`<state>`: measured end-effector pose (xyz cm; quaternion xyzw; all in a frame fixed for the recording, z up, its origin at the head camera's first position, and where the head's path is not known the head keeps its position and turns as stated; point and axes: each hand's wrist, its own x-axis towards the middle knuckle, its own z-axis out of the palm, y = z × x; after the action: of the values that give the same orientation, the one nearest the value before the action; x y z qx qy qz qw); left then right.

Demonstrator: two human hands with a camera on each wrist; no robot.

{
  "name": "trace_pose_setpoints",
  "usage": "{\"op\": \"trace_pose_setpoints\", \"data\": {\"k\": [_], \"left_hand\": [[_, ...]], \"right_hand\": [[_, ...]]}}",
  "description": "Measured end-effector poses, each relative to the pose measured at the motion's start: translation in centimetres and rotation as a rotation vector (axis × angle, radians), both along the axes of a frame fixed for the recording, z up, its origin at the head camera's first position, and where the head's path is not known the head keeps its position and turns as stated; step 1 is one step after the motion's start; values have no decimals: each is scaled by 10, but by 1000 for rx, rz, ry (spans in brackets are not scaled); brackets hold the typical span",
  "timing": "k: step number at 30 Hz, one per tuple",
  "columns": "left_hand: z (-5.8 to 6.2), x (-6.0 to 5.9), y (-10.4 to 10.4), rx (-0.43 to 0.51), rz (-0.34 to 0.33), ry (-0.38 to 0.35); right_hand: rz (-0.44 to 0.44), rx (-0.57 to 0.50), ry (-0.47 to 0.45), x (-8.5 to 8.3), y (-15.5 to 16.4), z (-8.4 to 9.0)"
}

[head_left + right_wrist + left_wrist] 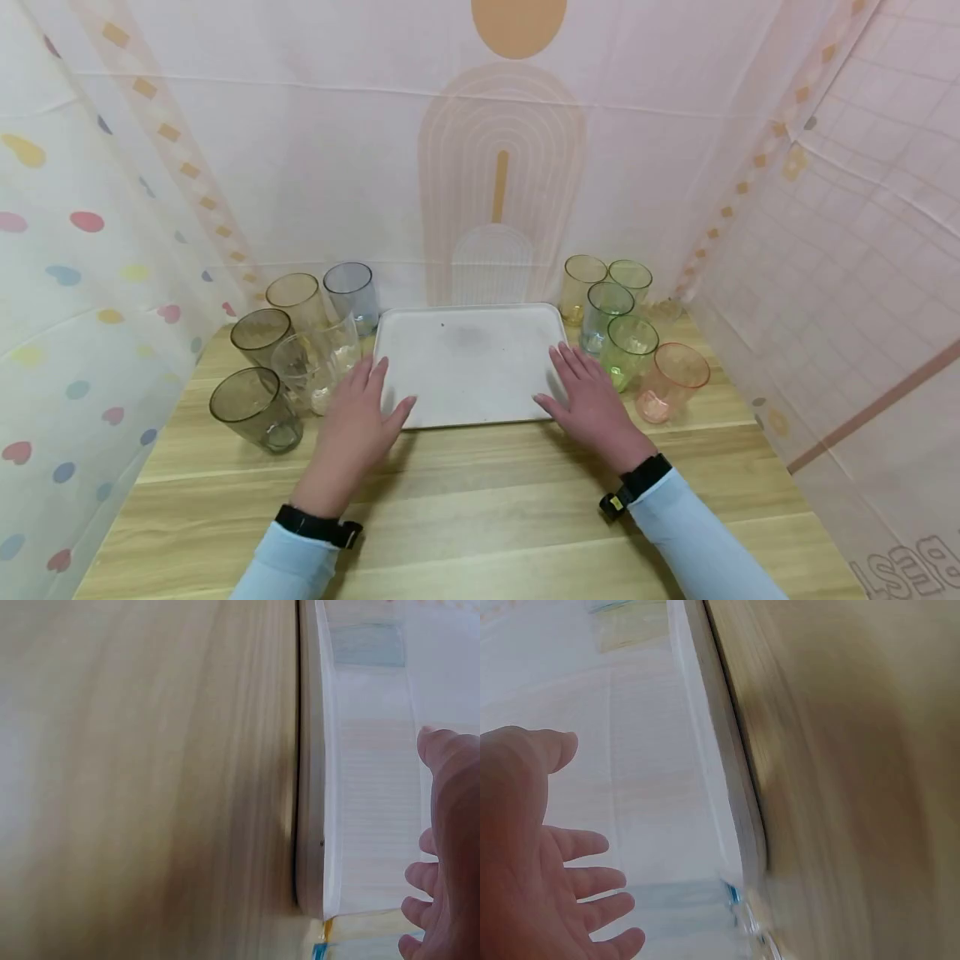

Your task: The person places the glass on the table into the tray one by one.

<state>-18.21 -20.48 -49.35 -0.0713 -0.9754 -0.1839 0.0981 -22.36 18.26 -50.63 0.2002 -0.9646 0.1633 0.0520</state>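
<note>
Pale printed curtains close in three sides of the wooden table where we work. Our white tray lies flat at the middle of it, its far rim close to the back curtain. Our left hand rests with straight fingers at the tray's near left corner, our right hand at its near right corner; both lie loose and clasp nothing. Smoky and clear tumblers crowd just beside the left edge, and green, yellow and pink tumblers just beside the right. We judge the tray light, stiff and rather slick, best taken by its raised side rims, thumbs on top. The crowded tumblers look easy to knock over.
</note>
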Motion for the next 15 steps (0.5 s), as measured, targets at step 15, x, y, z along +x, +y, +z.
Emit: {"op": "trace_pose_setpoints", "data": {"k": [15], "left_hand": [[10,77,-74,287,303,26]], "right_hand": [[6,-26,-11,12,21,-11]]}}
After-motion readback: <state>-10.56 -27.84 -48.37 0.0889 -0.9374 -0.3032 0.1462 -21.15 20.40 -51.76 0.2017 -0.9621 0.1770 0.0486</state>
